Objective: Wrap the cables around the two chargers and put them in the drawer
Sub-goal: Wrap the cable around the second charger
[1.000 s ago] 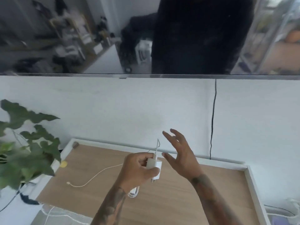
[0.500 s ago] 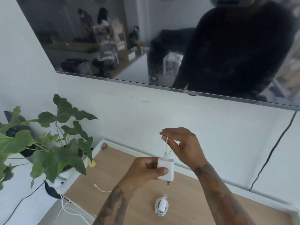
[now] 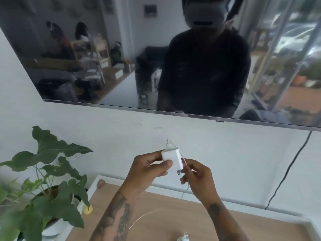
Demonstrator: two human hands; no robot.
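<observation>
My left hand (image 3: 147,168) grips a white charger block (image 3: 172,158) in the air above the wooden tabletop (image 3: 225,221), plug prongs pointing down. Its thin white cable (image 3: 185,164) leaves the top of the block, loops over and runs down the right side. My right hand (image 3: 198,178) pinches that cable just beside the block. The rest of the cable hangs down and trails across the wood. A second charger (image 3: 183,238) with its cable wound round it lies on the table at the bottom edge, half cut off. No drawer is in view.
A potted plant (image 3: 43,188) with large leaves stands at the left of the table. A wall-mounted dark screen (image 3: 156,58) hangs above and reflects the room. A black cord (image 3: 291,167) runs down the wall at right. A white raised rim (image 3: 97,181) borders the table.
My right hand moved from above the block down its right side, carrying the cable along. The block rose and tilted. The camera view tilted upward.
</observation>
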